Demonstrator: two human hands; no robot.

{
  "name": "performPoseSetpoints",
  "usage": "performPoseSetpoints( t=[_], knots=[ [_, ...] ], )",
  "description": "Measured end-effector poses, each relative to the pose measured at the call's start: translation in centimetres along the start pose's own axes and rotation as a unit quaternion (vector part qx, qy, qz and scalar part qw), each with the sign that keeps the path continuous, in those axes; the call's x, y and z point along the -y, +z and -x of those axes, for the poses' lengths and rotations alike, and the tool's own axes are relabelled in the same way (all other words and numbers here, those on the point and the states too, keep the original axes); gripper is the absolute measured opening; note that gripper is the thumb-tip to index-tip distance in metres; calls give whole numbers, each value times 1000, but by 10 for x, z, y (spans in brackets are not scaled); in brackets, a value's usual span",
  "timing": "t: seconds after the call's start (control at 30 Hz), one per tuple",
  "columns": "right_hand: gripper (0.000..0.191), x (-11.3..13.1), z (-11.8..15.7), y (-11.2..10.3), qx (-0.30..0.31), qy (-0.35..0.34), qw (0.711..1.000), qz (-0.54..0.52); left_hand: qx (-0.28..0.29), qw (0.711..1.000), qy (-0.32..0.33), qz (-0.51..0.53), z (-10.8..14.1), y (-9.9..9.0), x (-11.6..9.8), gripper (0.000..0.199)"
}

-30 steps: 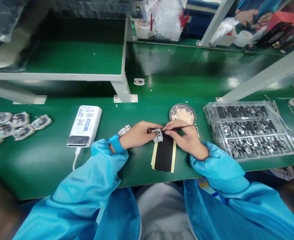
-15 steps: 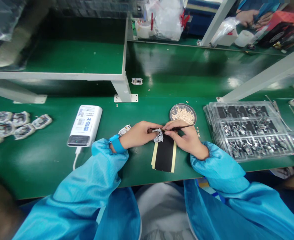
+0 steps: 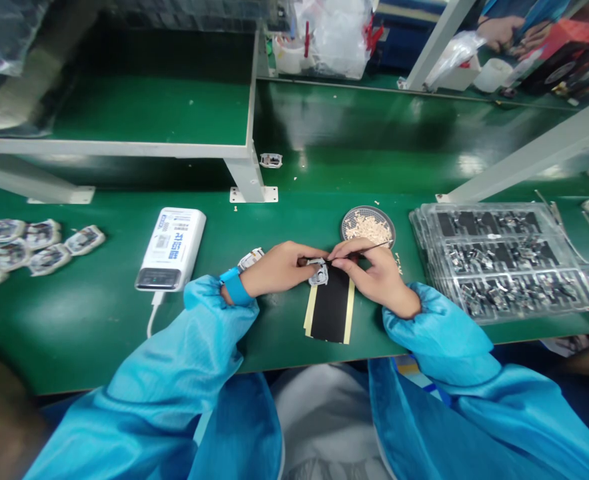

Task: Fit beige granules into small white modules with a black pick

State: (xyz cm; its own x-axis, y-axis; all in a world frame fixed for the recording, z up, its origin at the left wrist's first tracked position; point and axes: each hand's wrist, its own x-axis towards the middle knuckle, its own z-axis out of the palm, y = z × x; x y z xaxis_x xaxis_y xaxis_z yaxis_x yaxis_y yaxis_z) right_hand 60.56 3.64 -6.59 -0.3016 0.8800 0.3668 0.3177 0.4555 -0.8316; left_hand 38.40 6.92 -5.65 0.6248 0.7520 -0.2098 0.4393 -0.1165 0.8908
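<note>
My left hand [image 3: 287, 270] is closed on a small white plastic housing [image 3: 318, 273], thumb and fingers at its left side. My right hand [image 3: 371, 270] pinches dark, thin tweezers [image 3: 369, 249], one end slanting up to the right, the other near the housing and partly hidden by fingers. Beneath both hands lies a black strip with pale yellow edges [image 3: 330, 313]. Just beyond the right hand stands a round grey dish [image 3: 393, 225] of small cream pieces, a few loose beside it. Another white housing [image 3: 251, 258] rests partly behind my left hand.
Several white housings [image 3: 49, 259] lie at far left, near a white power bank [image 3: 171, 247] with a cable. Stacked clear trays [image 3: 514, 260] of metal parts stand at right. A shelf leg [image 3: 248, 180] rises behind. A person's hands [image 3: 499, 32] show at top right.
The tweezers have tilted in my right hand, their outer end now higher. Both hands stay close together at the housing; the whole view has shifted slightly.
</note>
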Motion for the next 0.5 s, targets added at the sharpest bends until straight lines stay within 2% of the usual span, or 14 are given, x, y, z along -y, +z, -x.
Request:
performPoseSetpoints(
  t=[0.5],
  knots=[
    [9,3,2,-3,-9,-25,1000,7,-13,1000,-13,-4,0,2,3,41]
  ],
)
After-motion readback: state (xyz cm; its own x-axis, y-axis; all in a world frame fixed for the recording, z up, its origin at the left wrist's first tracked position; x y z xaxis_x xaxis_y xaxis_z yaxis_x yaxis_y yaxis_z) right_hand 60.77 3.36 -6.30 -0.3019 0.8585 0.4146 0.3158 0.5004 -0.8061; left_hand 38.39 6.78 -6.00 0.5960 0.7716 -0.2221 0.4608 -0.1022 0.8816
